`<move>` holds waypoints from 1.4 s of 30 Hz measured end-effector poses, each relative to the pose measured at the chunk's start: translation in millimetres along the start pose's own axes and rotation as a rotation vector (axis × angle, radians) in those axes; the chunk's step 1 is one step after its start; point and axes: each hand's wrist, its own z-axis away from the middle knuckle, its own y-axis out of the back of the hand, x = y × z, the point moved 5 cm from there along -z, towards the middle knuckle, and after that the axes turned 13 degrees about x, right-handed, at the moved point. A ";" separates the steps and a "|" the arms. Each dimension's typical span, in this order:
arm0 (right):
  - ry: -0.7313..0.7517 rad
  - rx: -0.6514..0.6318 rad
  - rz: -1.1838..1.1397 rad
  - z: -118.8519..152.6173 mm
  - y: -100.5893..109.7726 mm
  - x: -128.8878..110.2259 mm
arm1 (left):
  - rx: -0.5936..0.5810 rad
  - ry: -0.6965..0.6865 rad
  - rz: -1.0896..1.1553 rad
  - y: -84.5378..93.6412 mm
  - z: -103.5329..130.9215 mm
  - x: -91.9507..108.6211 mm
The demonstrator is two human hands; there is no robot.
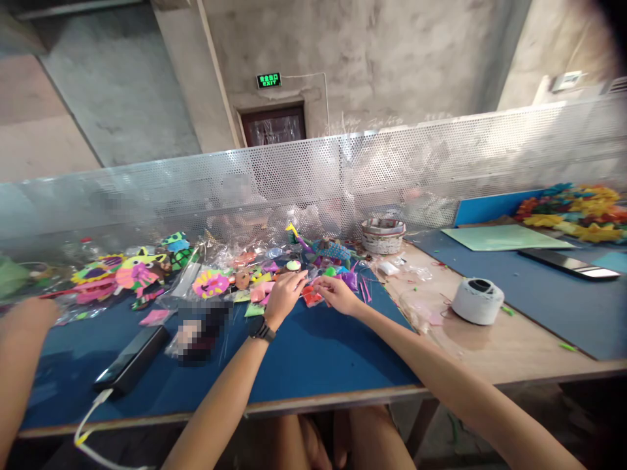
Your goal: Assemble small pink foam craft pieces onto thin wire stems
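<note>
My left hand (pixel 285 297), with a black watch (pixel 263 329) on its wrist, is over the small clay packets near the middle of the table; its fingers point forward and slightly apart. Close to its right, my right hand (pixel 336 294) has thumb and fingertips pinched together beside a red packet (pixel 312 296). What those fingertips hold, if anything, is too small to make out. A round white-topped piece (pixel 293 266) sits just beyond my left fingers. Purple clay (pixel 351 281) lies beyond my right hand, and a green packet (pixel 255 309) is left of my left hand.
Foam figures (pixel 140 271) and plastic bags crowd the left back. A black power bank (pixel 131 359) with a white cable lies at front left, near another person's arm (pixel 24 352). Rightward are a woven basket (pixel 383 236), a white roll (pixel 477 301) and a phone (pixel 568 264).
</note>
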 end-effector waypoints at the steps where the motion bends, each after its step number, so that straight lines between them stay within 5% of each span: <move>1: 0.004 0.000 -0.002 0.2 -0.1 -1.2 | -0.010 -0.026 -0.017 -0.1 -0.1 1.2; 13: 0.117 0.007 0.142 0.3 1.7 -3.7 | -0.126 -0.083 -0.076 -5.8 -2.5 3.6; 21: 0.228 0.025 0.518 0.4 12.2 -4.3 | -0.310 0.215 0.213 -9.8 2.7 -2.6; 26: 0.269 -0.001 0.549 1.0 12.2 -6.3 | -0.499 0.286 0.458 -12.3 4.8 0.4; 34: 0.203 -0.004 0.259 -0.7 8.2 -6.2 | -0.231 0.160 0.217 -2.7 0.8 1.3; 42: 0.092 -0.021 0.139 1.5 5.2 -7.4 | -0.190 0.061 0.193 -3.9 3.2 3.3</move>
